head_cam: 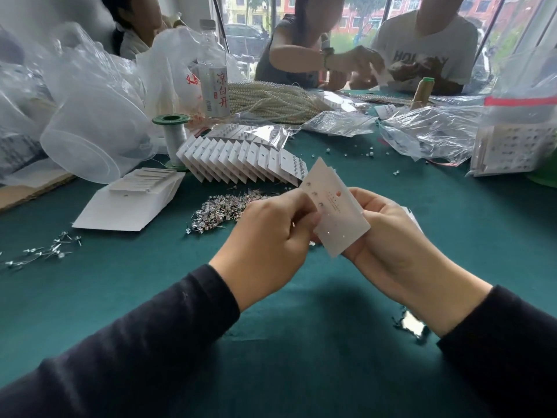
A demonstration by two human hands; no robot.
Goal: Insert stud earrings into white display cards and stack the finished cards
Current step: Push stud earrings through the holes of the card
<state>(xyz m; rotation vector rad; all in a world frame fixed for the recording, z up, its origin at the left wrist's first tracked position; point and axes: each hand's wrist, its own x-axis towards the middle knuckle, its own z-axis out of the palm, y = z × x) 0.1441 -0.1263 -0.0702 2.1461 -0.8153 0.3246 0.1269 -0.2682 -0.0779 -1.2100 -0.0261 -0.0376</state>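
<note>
My right hand [391, 236] holds a white display card [334, 212] tilted up above the green table, its fingers curled behind it. A few studs sit along the card's left edge. My left hand [271, 236] has its fingertips pinched together at that left edge; whatever they pinch is hidden. A heap of loose stud earrings [223, 211] lies just beyond my left hand. A fanned row of finished cards [241, 159] leans behind the heap. Blank cards [132, 203] lie in a pile to the left.
More loose studs [48, 251] are scattered at the far left. A clear plastic tub [90, 134], a green-capped thread spool [173, 137], a bottle [215, 82] and pearl strands [271, 101] stand at the back. Plastic bags [437, 131] lie right. Three people sit across the table.
</note>
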